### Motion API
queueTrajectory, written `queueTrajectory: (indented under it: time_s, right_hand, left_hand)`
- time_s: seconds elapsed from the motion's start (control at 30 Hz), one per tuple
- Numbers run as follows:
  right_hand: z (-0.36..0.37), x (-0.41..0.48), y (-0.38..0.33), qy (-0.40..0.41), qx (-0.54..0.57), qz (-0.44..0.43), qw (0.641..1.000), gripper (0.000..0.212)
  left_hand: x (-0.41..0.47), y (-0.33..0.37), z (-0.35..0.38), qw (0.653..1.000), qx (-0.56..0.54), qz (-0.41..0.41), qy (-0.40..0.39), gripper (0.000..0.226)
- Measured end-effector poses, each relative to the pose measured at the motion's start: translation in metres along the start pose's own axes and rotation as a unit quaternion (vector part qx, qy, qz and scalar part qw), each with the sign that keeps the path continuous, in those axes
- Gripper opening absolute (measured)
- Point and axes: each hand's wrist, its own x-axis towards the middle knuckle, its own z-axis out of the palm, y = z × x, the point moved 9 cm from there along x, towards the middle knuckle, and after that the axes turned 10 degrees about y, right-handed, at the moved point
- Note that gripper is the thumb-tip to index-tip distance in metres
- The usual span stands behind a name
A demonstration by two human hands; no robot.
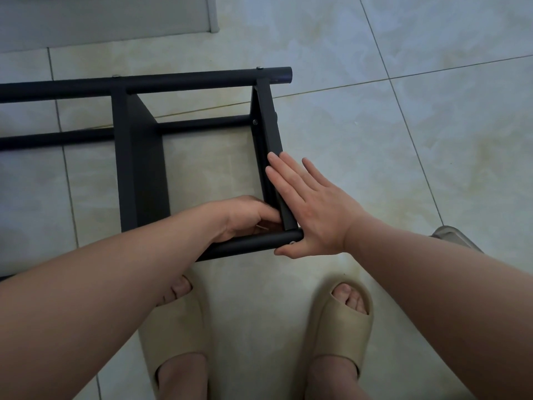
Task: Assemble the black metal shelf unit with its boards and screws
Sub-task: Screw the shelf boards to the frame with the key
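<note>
The black metal shelf unit lies on its side on the tiled floor, its far tube (184,82) running left to right. Two black boards stand between the tubes: a middle board (138,168) and an end board (271,131). My left hand (245,217) reaches inside the corner where the end board meets the near tube (253,243), fingers curled on a thin metal tool (262,226) that is mostly hidden. My right hand (311,209) lies flat and open against the outside of the end board, thumb under the tube's end beside a screw head (292,242).
My feet in beige slippers (178,336) (343,321) stand just in front of the frame. A grey object (452,236) shows behind my right forearm. A grey panel (115,18) lies at the top left. Pale floor tiles lie to the right.
</note>
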Motion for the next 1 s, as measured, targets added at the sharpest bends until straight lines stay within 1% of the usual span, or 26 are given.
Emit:
queueTrajectory:
  time_s: [0.1,0.17,0.3,0.37,0.4,0.5,0.57,0.9,1.0]
  right_hand:
    - [0.0003,-0.0001,0.0003,-0.003,-0.001,0.000,1.000,0.125]
    - [0.0008,0.0000,0.0001,-0.007,-0.002,-0.002,1.000,0.125]
    - [0.0004,-0.0002,-0.0004,-0.013,-0.002,-0.007,1.000,0.125]
    - [0.0008,-0.0004,-0.0002,-0.018,-0.004,-0.009,1.000,0.125]
    - [0.0011,-0.0005,-0.0003,-0.021,-0.003,-0.010,1.000,0.125]
    - [0.0019,-0.0005,-0.0004,-0.027,0.001,-0.012,1.000,0.124]
    - [0.0025,-0.0007,-0.0003,-0.029,0.004,-0.013,0.999,0.123]
    - [0.0024,-0.0004,0.0001,-0.019,0.011,-0.017,1.000,0.123]
    - [0.0028,-0.0005,-0.0001,-0.023,0.009,-0.018,1.000,0.123]
  left_hand:
    - [-0.0002,0.0028,0.0005,1.000,0.014,0.019,-0.001,0.026]
    - [-0.0005,0.0029,-0.0008,1.000,0.019,0.021,0.002,0.028]
    - [-0.0004,0.0018,-0.0020,1.000,-0.005,0.018,-0.002,0.038]
    - [-0.0011,0.0012,-0.0002,1.000,-0.019,0.011,-0.009,0.035]
    - [-0.0015,0.0009,0.0009,1.000,-0.020,0.006,-0.011,0.029]
    - [-0.0002,0.0004,0.0000,1.000,0.018,0.007,0.007,0.017]
    - [0.0004,0.0013,-0.0011,0.999,0.034,0.017,0.014,0.017]
    - [0.0023,-0.0008,-0.0030,1.000,-0.029,0.010,0.001,0.019]
    - [0.0034,-0.0008,-0.0021,1.000,-0.014,0.014,0.002,0.022]
